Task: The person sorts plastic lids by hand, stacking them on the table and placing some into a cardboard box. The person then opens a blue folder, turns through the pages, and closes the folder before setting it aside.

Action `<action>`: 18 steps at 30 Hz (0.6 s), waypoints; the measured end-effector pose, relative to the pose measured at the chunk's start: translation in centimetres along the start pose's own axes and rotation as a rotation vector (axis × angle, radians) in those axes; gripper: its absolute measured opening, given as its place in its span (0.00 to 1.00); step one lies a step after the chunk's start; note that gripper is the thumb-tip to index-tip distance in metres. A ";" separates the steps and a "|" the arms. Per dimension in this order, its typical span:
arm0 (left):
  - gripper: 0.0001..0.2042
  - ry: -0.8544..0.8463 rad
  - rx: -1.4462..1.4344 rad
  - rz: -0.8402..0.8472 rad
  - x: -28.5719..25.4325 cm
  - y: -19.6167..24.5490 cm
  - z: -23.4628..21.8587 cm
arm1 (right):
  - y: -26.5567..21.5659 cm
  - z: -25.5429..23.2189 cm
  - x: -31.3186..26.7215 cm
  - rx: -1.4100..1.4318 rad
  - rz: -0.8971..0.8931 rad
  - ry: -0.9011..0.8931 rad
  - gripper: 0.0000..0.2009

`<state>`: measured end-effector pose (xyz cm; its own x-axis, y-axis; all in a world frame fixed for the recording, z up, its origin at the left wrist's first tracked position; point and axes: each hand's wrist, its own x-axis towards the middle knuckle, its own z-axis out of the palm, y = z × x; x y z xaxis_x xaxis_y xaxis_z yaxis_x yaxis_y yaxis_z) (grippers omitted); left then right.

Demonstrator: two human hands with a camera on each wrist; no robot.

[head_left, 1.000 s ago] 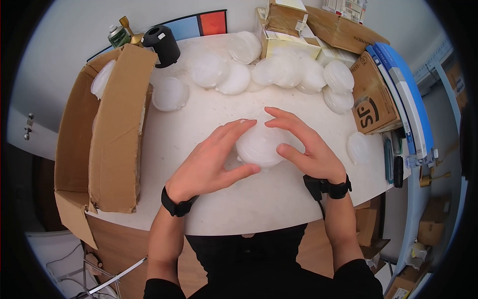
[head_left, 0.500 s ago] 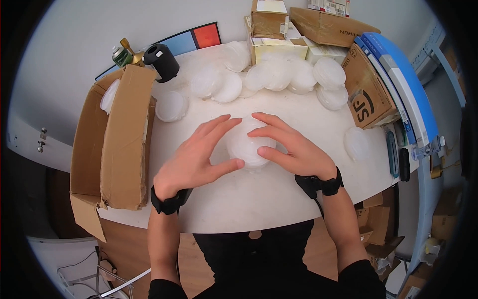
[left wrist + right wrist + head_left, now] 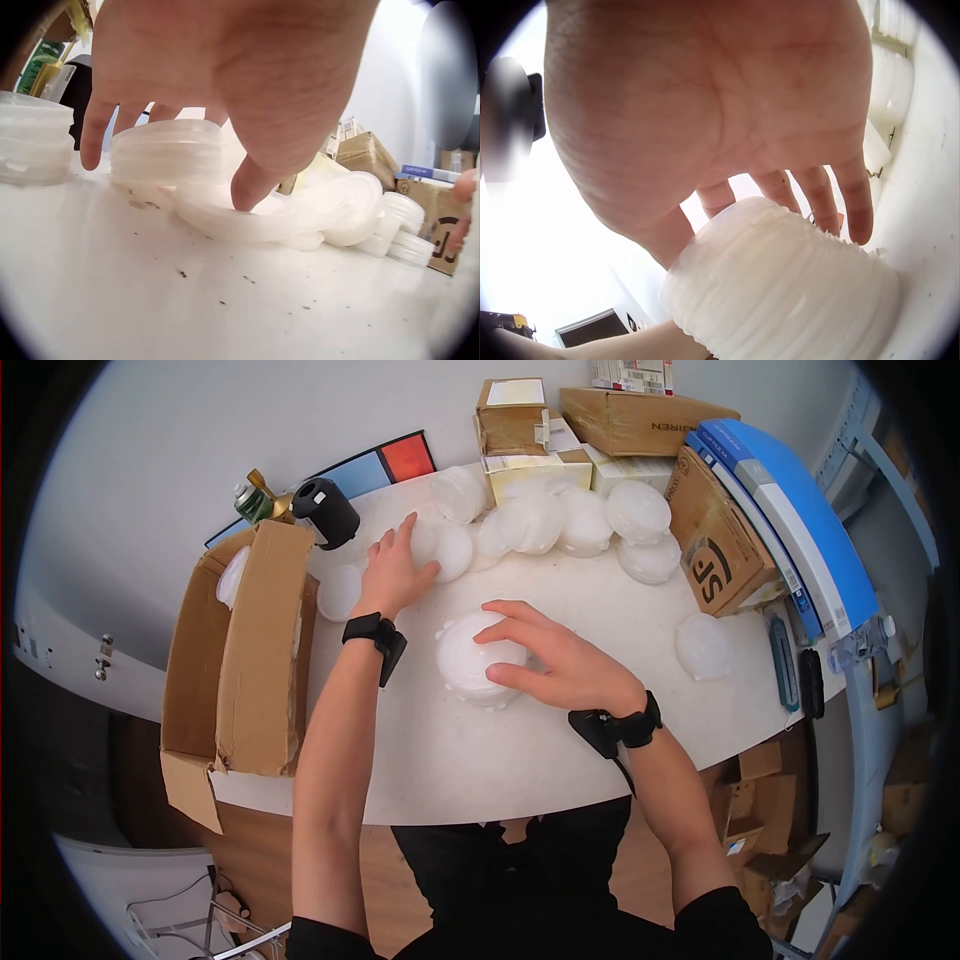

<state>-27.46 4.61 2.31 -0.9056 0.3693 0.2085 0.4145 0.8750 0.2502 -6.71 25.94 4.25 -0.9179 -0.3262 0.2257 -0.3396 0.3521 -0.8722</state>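
Note:
A stack of round, translucent white lids (image 3: 458,662) with small tabs stands on the white table in front of the person. Over its right side is the right hand (image 3: 568,665), thumb and fingers loosely spread about the top; the right wrist view shows the ridged stack (image 3: 787,285) below the palm. The left hand (image 3: 395,575) reaches to the back left, fingers extended over more lids (image 3: 455,552). In the left wrist view its fingers pass behind a short lid stack (image 3: 161,154), with the thumb right at a lower lid (image 3: 217,217).
A tall open cardboard box (image 3: 262,650) with lids inside stands at the left, a black cylinder (image 3: 325,513) behind it. More lid piles (image 3: 585,525) line the back. A single lid (image 3: 703,647), a cardboard box (image 3: 722,545) and blue binders (image 3: 790,520) are at the right.
The left hand has left the stack and moved up and left to the lids at the back. The right hand stays over the stack. The camera view has shifted slightly.

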 end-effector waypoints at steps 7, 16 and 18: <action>0.38 0.003 0.003 -0.050 0.0 0.4 -0.2 | -0.1 -0.2 0.0 0.006 -0.004 -0.016 0.21; 0.21 0.255 -0.319 -0.085 -3.7 2.6 -5.9 | 0.5 0.1 0.1 -0.042 -0.049 0.010 0.21; 0.21 0.278 -0.376 -0.039 -5.6 3.2 -7.1 | 0.6 0.0 0.1 -0.072 -0.070 0.014 0.23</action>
<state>-20.43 3.08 8.65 -0.8842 0.1954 0.4243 0.4305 0.6935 0.5776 -7.03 26.13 3.71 -0.8941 -0.3399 0.2917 -0.4165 0.3915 -0.8205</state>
